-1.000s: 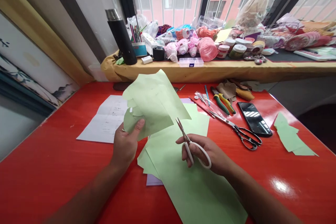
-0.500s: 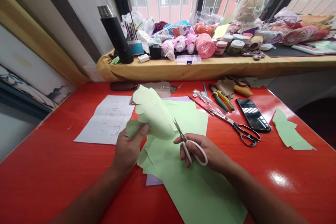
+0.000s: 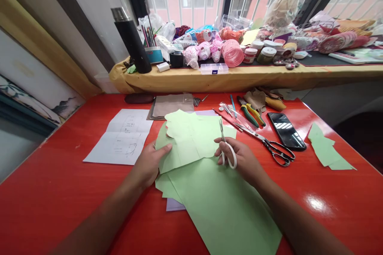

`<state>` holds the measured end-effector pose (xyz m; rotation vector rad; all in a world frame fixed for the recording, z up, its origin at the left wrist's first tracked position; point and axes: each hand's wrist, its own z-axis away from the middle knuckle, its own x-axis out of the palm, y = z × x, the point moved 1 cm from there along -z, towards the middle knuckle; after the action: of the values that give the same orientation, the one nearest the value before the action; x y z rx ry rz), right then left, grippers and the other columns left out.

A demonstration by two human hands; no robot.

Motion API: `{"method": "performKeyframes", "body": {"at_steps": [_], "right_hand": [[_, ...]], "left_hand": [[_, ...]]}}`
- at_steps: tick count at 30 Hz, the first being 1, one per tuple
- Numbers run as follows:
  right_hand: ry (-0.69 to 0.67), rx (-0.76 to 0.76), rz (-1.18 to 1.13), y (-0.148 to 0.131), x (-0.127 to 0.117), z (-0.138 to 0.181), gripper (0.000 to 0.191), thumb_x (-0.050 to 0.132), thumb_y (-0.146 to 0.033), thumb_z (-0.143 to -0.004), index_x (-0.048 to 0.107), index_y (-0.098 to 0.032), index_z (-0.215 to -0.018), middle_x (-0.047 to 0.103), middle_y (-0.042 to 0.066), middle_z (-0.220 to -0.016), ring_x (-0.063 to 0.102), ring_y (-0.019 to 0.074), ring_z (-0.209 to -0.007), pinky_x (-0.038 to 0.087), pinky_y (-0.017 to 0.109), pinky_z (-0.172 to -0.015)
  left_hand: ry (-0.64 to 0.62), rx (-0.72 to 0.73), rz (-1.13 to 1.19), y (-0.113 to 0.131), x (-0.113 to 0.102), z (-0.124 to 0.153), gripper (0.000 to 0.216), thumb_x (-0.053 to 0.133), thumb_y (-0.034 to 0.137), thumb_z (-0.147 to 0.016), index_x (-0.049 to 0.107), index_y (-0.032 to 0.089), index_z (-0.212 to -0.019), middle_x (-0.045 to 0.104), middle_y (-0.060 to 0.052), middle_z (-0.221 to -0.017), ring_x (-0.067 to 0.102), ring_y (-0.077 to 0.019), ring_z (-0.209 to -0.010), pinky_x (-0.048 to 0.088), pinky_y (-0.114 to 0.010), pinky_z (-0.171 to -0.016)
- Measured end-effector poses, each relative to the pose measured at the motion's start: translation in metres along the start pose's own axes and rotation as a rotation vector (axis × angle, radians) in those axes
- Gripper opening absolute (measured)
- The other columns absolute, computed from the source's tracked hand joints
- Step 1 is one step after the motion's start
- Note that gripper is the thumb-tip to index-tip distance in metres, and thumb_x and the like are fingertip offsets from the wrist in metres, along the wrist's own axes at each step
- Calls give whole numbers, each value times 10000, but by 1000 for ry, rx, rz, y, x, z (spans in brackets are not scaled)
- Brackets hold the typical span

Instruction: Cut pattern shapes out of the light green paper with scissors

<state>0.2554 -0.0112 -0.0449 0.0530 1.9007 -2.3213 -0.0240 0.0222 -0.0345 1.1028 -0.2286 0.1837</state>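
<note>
My left hand (image 3: 152,161) pinches the left edge of a light green paper piece (image 3: 187,139), thumb on top. Scalloped cuts run along that piece's upper left edge, and faint lines mark its face. In my right hand (image 3: 236,155) is a small pair of white-handled scissors (image 3: 229,155), blades pointing up and away from me, just right of the paper piece. The blades look nearly closed and do not touch the cut edge, as far as I can see. Larger green sheets (image 3: 221,203) lie beneath, over a lilac sheet (image 3: 175,205).
On the red table (image 3: 60,195) lie a sketched white sheet (image 3: 119,137), large scissors (image 3: 269,145), pliers (image 3: 251,113), a black phone (image 3: 286,130) and green scraps (image 3: 329,149). A cluttered ledge (image 3: 179,77) with a black flask (image 3: 131,40) runs along the back.
The green paper piece has turned and come down flatter over the sheets, uncovering the brown-grey pieces behind. My right hand with the scissors has shifted right and slightly up, away from the paper.
</note>
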Motion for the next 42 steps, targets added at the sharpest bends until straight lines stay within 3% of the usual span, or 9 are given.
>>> {"method": "performKeyframes", "body": {"at_steps": [8, 13, 18, 22, 26, 32, 37, 39, 42], "right_hand": [[-35, 71, -159, -3, 7, 1, 630, 704, -779, -909, 677, -181, -1107, 804, 103, -962, 772, 220, -715, 543, 331, -640], [-120, 71, -245, -3, 19, 4, 647, 746, -777, -881, 649, -180, -1111, 822, 130, -1020, 801, 242, -771, 541, 328, -667], [-94, -6, -209, -2, 19, 5, 581, 753, -739, -903, 677, -175, -1024, 805, 81, -837, 758, 241, -764, 547, 338, -724], [4, -28, -215, -1, 13, 4, 529, 784, -700, -894, 693, -184, -965, 777, 52, -779, 707, 215, -715, 539, 319, -706], [75, 26, -266, 0, 12, 2, 502, 884, -617, -827, 689, -187, -998, 741, 19, -761, 688, 193, -667, 513, 286, -635], [107, -54, -244, -4, 11, 3, 459, 875, -553, -841, 684, -183, -1032, 706, 2, -680, 667, 193, -657, 478, 280, -615], [119, -66, -241, -7, 5, 3, 444, 879, -530, -817, 676, -192, -1020, 671, -17, -686, 653, 179, -619, 440, 262, -556], [104, -66, -218, -7, 2, 3, 426, 870, -520, -822, 672, -197, -1017, 660, -21, -673, 648, 177, -608, 431, 259, -543], [24, -48, -161, -8, 1, 5, 379, 846, -497, -839, 679, -196, -997, 662, -16, -670, 644, 177, -611, 455, 269, -558]], "left_hand": [[97, 184, 221, 10, 4, 2, 514, 907, 258, -811, 771, 204, -1304, 815, -121, -1312, 736, -357, -1269, 619, -456, -1076], [10, 229, 278, 4, 12, 11, 562, 944, 328, -780, 779, 218, -1306, 837, -117, -1245, 747, -377, -1240, 630, -476, -1044], [-175, 122, 89, -20, 20, 27, 402, 888, 444, -865, 845, 190, -1174, 861, -123, -1139, 807, -374, -1071, 667, -467, -905], [-291, 98, -82, -28, 22, 33, 390, 792, 496, -956, 843, 231, -1237, 853, -98, -1182, 802, -340, -1075, 648, -426, -913], [-357, 112, -145, -28, 25, 31, 409, 757, 510, -981, 822, 251, -1291, 831, -88, -1264, 774, -335, -1147, 620, -437, -991], [-374, 136, -242, -29, 22, 27, 469, 752, 577, -956, 807, 239, -1276, 826, -108, -1257, 767, -360, -1145, 615, -481, -981], [-563, 96, -146, -13, 12, 20, 726, 875, 754, -717, 816, 216, -1202, 836, -150, -1180, 729, -453, -1206, 598, -515, -994], [-580, 77, -11, -1, 6, 15, 920, 712, 967, -665, 828, 195, -1151, 831, -182, -1158, 699, -487, -1252, 575, -546, -1036], [-494, 9, 113, 14, -7, 4, 982, 516, 1028, -747, 825, 198, -1171, 834, -191, -1144, 706, -479, -1251, 579, -565, -1027]]}}
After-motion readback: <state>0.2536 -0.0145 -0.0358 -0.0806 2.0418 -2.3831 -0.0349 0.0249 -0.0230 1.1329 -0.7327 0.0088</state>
